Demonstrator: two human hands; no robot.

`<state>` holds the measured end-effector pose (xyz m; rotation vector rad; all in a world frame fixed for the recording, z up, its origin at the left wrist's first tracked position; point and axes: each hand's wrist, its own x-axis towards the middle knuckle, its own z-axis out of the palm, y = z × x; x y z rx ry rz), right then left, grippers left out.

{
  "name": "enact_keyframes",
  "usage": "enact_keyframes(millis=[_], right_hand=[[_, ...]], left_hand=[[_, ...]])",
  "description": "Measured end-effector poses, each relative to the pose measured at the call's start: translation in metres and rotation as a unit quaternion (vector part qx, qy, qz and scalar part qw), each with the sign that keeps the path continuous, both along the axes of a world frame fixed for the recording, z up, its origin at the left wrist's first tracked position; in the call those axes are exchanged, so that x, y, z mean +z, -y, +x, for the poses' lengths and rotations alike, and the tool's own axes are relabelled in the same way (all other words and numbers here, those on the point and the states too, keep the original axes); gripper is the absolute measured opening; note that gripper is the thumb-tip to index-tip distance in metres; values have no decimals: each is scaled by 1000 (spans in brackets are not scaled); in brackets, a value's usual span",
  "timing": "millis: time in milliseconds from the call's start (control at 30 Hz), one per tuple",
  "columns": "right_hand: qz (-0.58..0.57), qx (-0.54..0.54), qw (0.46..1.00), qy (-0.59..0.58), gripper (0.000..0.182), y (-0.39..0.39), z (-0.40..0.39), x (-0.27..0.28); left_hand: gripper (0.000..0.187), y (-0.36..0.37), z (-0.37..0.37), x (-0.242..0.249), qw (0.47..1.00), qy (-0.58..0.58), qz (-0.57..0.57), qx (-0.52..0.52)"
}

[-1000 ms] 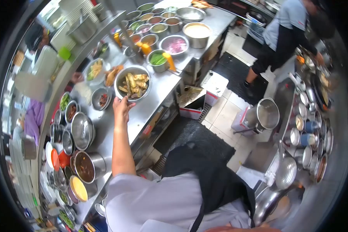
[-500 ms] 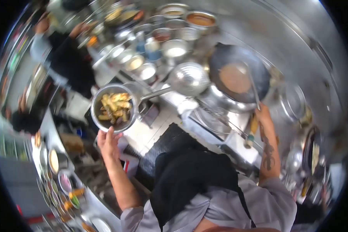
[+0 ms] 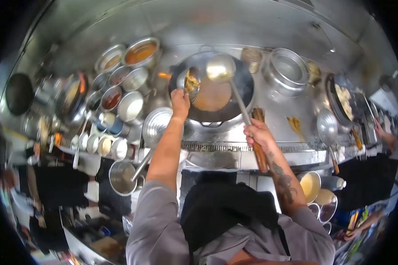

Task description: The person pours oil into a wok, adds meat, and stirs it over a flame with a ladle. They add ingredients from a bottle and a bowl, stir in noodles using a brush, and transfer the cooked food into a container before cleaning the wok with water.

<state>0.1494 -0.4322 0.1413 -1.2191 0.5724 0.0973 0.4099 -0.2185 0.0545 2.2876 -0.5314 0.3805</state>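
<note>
My left hand (image 3: 180, 100) grips a steel bowl (image 3: 189, 83) of fried yellow pieces, tilted on its side over the left rim of a big black wok (image 3: 241, 95). The wok holds orange-brown sauce (image 3: 212, 95). My right hand (image 3: 257, 134) is closed round the wooden handle of a long ladle (image 3: 220, 67). The ladle's round cup hangs above the wok's far side, right beside the tilted bowl.
Several steel pots of sauces and seasonings (image 3: 119, 84) crowd the counter left of the wok. A perforated skimmer (image 3: 157, 126) lies below my left arm. A steel pot (image 3: 288, 68) stands right of the wok, and another person's wok (image 3: 346, 101) and hand (image 3: 384, 134) are at far right.
I turned from the prep counter to the stove. My left hand carried the bowl of fried pieces up to the wok and tipped it. My right hand lifted the ladle.
</note>
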Motion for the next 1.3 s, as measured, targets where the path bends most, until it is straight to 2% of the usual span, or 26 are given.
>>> enact_keyframes(millis=[100, 300, 367, 433, 600, 700, 767, 800, 833, 867, 900, 933, 967, 1033, 1100, 1167, 1233, 1300], right_hand=[[31, -14, 999, 7, 23, -12, 17, 6], [11, -43, 999, 7, 7, -16, 27, 5], [71, -64, 995, -10, 3, -6, 24, 3], [87, -76, 993, -12, 5, -10, 18, 6], [117, -68, 991, 12, 12, -5, -2, 17], [140, -66, 988, 21, 14, -7, -8, 23], [147, -43, 988, 25, 18, -1, -12, 26], [154, -25, 987, 30, 22, 2, -13, 28], [153, -13, 988, 31, 22, 4, -15, 32], [136, -15, 990, 41, 25, 4, -19, 36], [120, -15, 991, 51, 28, 3, -24, 37], [129, -4, 989, 78, 32, 5, -28, 31], [129, 16, 989, 75, 32, 8, -33, 24], [132, 14, 984, 122, 32, 15, -38, 9], [93, 29, 991, 89, 33, 25, -41, -2], [92, 79, 989, 87, 33, 39, -39, -15], [92, 111, 986, 89, 33, 38, -22, -21], [170, 106, 977, 78, 31, 37, -21, -23]], left_hand=[[21, 28, 29, -23, 998, 23, -21, -53], [24, 48, 47, -14, 995, 21, 30, -89], [24, 47, 57, -19, 996, 41, 41, -70], [23, 47, 49, -9, 989, 58, 53, -121], [20, 42, 56, 0, 996, 71, 3, -59], [19, 37, 42, 10, 996, 58, -24, -58], [17, 36, 26, 10, 991, 74, 6, -107], [14, 31, 40, -7, 984, 155, 3, -83], [14, 27, 41, 0, 985, 158, 3, -72], [16, 23, 41, 5, 990, -39, -129, -52], [20, 17, 35, 10, 938, -231, -258, -29], [25, 11, 24, 19, 915, -214, -340, -28], [25, 2, 15, 23, 915, -208, -345, -10], [20, -24, -3, 32, 818, -268, -508, -7], [11, -63, -43, 42, 768, -275, -578, 2], [8, -110, -93, 45, 757, -258, -600, 15], [7, -147, -134, 40, 796, -224, -557, 79], [15, -162, -152, 41, 812, -183, -537, 139]])
